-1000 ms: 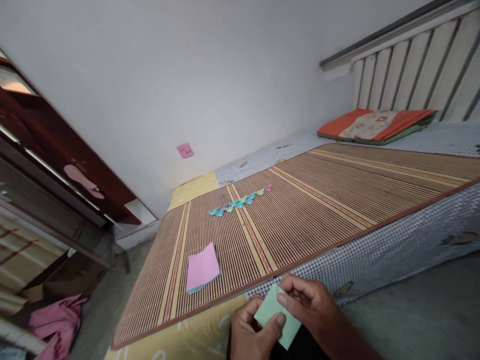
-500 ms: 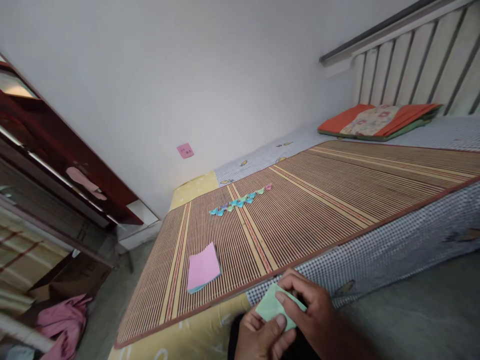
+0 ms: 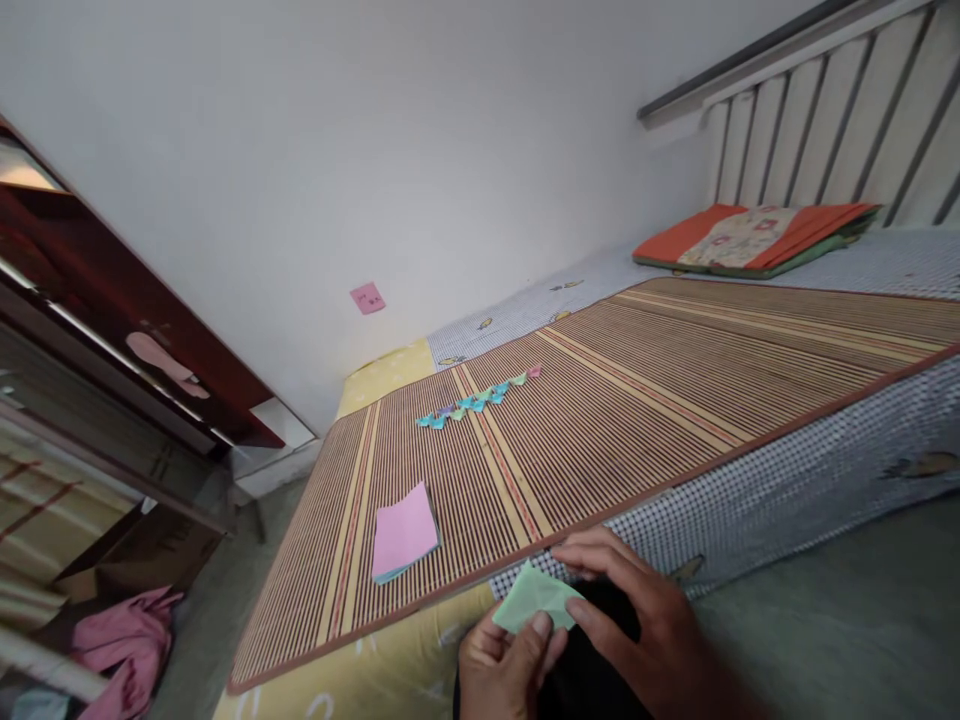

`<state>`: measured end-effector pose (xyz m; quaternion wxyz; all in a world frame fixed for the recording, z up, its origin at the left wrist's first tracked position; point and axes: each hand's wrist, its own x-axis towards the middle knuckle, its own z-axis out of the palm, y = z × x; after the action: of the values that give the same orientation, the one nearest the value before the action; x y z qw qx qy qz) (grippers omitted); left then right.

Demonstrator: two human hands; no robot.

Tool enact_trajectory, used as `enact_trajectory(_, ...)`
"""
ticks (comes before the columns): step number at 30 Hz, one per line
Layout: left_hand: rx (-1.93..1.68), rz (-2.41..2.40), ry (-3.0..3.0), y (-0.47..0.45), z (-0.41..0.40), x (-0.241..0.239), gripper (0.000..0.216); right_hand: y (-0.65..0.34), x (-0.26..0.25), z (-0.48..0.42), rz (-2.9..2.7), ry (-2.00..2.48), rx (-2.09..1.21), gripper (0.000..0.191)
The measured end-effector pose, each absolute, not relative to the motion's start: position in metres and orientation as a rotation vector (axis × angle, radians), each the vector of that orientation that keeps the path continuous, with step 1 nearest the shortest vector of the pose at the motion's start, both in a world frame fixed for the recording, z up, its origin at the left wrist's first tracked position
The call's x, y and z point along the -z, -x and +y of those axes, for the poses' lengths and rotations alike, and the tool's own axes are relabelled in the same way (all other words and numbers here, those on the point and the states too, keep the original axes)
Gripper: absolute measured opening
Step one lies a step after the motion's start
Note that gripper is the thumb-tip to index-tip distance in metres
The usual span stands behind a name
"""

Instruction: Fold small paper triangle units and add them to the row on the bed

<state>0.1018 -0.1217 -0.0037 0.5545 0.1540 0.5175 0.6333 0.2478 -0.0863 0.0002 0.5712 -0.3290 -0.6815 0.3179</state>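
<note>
Head | left hand (image 3: 504, 662), right hand (image 3: 641, 625) pinch green paper (image 3: 534, 598) | pink note (image 3: 367, 298): unreadable

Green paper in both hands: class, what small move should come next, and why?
Probably press the fold flat: the green paper, pinched between left hand and right hand, looks folded to a point but not yet creased sharply.

Paper stack (image 3: 404, 533) on mat (image 3: 637, 400), pillow (image 3: 750, 238) behind.
</note>
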Motion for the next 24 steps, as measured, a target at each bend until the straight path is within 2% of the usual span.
enact_trajectory(9,-1.482,1.263,-0.475,-0.101,-0.124,0.008,0.044,-0.246,0.004,-0.093,-1.584,0.773,-0.656,0.023)
enact_trajectory(24,-1.461,1.183,-0.399,-0.103,-0.125,0.001,0.041,-0.249,-0.009,-0.097,-1.646,0.692,-0.626,0.028)
